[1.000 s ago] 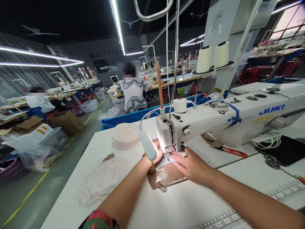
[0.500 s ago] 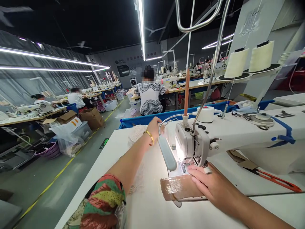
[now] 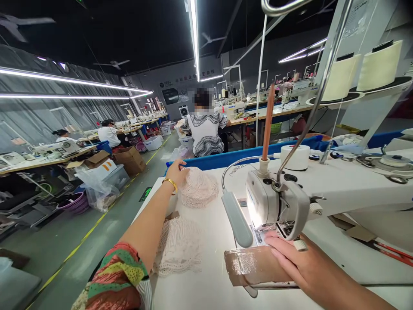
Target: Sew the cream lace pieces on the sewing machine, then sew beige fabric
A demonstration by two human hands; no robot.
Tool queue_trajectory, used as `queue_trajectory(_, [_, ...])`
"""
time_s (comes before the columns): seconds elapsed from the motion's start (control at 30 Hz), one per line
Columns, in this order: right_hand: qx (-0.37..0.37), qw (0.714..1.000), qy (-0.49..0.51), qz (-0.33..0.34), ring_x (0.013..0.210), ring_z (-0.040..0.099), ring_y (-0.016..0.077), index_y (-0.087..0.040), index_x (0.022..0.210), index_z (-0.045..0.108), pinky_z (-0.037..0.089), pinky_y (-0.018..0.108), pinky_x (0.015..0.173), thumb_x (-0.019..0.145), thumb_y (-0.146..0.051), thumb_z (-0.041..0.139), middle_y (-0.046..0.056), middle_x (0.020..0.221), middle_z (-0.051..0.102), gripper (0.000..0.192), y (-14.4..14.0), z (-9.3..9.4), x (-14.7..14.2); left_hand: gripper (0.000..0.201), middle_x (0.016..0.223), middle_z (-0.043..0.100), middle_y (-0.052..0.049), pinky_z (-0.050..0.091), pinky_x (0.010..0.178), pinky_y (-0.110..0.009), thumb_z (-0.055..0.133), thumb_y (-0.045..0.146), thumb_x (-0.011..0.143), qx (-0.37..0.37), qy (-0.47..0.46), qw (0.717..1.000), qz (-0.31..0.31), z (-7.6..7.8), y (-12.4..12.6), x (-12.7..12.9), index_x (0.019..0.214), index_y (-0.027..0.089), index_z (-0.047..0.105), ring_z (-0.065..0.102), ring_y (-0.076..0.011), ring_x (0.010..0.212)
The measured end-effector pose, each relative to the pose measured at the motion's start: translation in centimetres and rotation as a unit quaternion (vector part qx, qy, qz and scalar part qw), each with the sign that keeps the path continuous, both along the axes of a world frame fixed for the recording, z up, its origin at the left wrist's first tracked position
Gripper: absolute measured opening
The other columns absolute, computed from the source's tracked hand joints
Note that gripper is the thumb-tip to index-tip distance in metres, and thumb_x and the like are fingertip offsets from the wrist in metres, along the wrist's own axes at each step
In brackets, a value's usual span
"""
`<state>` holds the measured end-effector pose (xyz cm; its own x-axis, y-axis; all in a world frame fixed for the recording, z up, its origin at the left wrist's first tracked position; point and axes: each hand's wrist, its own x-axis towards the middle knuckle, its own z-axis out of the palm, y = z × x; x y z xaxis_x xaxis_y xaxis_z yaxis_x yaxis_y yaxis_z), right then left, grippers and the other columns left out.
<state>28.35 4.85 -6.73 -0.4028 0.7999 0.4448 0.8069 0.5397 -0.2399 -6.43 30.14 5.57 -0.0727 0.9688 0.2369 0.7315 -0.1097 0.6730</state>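
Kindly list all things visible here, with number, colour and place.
table: 1, white, foreground
sewing machine: 1, white, table's right side
glossy sheet: 1, brown, before machine head
lamp: 1, grey, left of machine head
rear lace pile: 1, cream, table's left side
front lace pile: 1, cream, nearer
thread cones: 2, cream, upper right
stick: 1, orange-brown, upright on machine head
cloth: 1, blue, behind the table
cardboard boxes: at least 2, brown, floor at left
co-workers: at least 3, mostly white tops, farther back
distant machines: several, white, background
left hand: 1, gold bracelet, at rear lace pile
right hand: 1, bare, partly hidden by machine head
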Motion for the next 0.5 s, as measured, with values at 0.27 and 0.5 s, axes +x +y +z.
queue_trajectory(0.27, [-0.008,0.999,0.017,-0.027,0.097,0.077,0.0265,-0.029,0.129,0.07,0.065,0.035,0.075,0.108,-0.029,0.041,0.009,0.115,0.077,0.036,0.1,-1.6,0.4,0.023,0.076,0.062,0.004,0.051,0.063,-0.026,0.072,0.014,0.088,0.034,-0.029,0.991,-0.126,5.2,-3.3,6.2,0.111,0.017,0.066,0.061,-0.014,0.068])
queue_trajectory(0.5, [-0.033,0.999,-0.004,-0.002,0.103,0.077,0.0265,-0.03,0.131,0.068,0.066,0.037,0.079,0.11,-0.031,0.036,0.008,0.12,0.077,0.039,0.2,-1.9,0.7,0.036,0.063,0.052,0.008,0.039,0.05,-0.022,0.067,0.008,0.07,0.004,-0.09,0.969,-0.23,8.0,-5.6,10.4,0.104,0.02,0.066,0.054,-0.0114,0.056])
